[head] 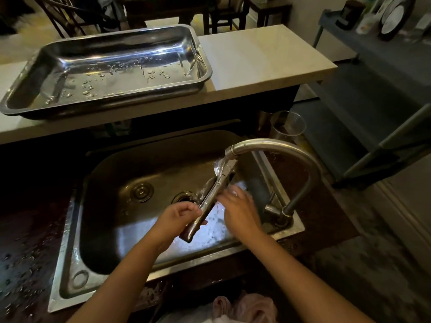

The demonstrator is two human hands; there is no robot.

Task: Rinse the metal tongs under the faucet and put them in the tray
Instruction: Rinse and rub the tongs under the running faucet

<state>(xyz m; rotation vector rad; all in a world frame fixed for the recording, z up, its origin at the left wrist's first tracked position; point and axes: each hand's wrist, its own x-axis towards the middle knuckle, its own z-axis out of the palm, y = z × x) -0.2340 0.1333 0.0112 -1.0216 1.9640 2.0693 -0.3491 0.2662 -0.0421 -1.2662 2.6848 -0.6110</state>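
Note:
The metal tongs point(213, 194) slant over the steel sink point(77, 271), tips up under the faucet point(275, 145) spout, where water runs over them. My left hand point(177, 217) grips their lower handle end. My right hand point(238, 206) lies against the tongs' middle from the right, fingers spread on the metal. The steel tray point(112, 66) rests on the pale counter behind the sink, wet with droplets and holding nothing.
A clear plastic cup point(288, 125) stands behind the faucet. The pale counter point(256, 57) runs behind the sink. The dark worktop point(25, 252) left of the sink is splashed with drops. A grey rack point(384, 141) stands at the right. Pink cloth point(242, 306) shows at the bottom edge.

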